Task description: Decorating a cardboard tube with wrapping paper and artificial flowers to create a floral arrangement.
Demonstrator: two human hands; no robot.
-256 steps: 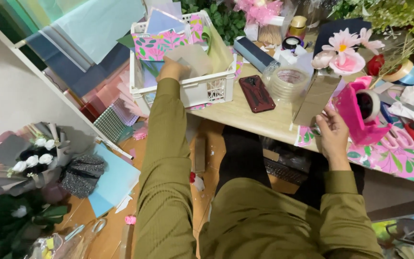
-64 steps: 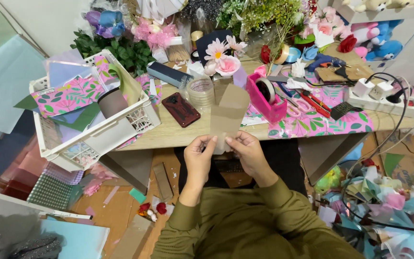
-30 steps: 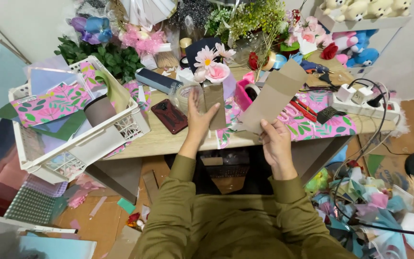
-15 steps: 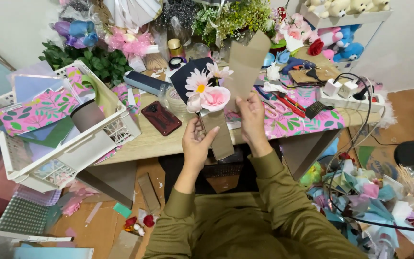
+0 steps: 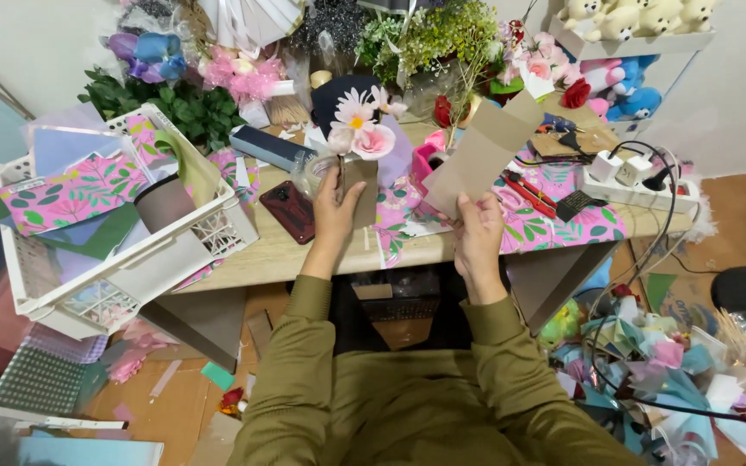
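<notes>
My left hand (image 5: 335, 210) holds up a small brown paper piece (image 5: 361, 192) together with the stem of a pink and white artificial flower (image 5: 358, 127) above the desk. My right hand (image 5: 477, 236) grips the lower edge of a larger brown kraft paper sheet (image 5: 482, 155), tilted up over the pink tape dispenser (image 5: 431, 152). Both hands hover over the front of the wooden desk (image 5: 304, 252), a little apart from each other.
A white crate (image 5: 131, 276) of coloured paper sheets overhangs the desk's left end. A dark red phone (image 5: 287, 210), a dark blue box (image 5: 269, 147), a white power strip (image 5: 636, 183), scissors, flowers and plush toys crowd the desk. Paper scraps and cables litter the floor.
My hands have moved apart: the right carried the large brown sheet rightward, the left stayed up with the small brown piece and the flower. Much earlier my left hand reached into the crate.
</notes>
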